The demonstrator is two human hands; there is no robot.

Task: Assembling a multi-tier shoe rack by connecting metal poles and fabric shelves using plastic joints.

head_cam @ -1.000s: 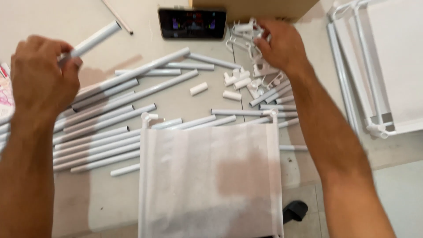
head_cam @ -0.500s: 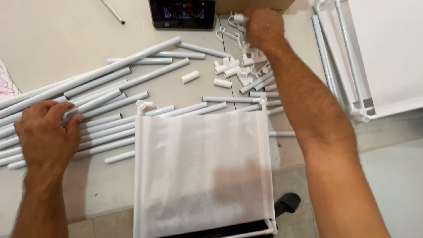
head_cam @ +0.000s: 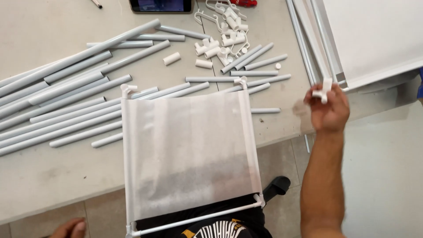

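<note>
1. My right hand (head_cam: 327,109) is raised just off the counter's near right edge, fingers pinched around a small white plastic connector (head_cam: 323,89), which sticks up above my fingertips.

2. My left hand (head_cam: 69,229) shows only as a sliver at the bottom of the view, below the counter's near edge; I cannot tell whether it is open or closed.

3. A white fabric panel on a tube frame (head_cam: 187,152) juts out over the counter's near edge toward me, with corner fittings at its ends.

4. Long grey-white tubes (head_cam: 66,105) lie side by side across the left half of the counter (head_cam: 53,26), running slantwise toward the far edge.

5. Shorter tubes (head_cam: 253,72) lie near the middle, just beyond the panel's far edge.

6. A heap of loose white connectors (head_cam: 222,42) sits toward the far edge, well apart from my right hand.

7. A dark phone (head_cam: 161,5) lies at the far edge.

8. A second white panel with its frame (head_cam: 374,39) fills the far right corner, just beyond the connector I hold.
</note>
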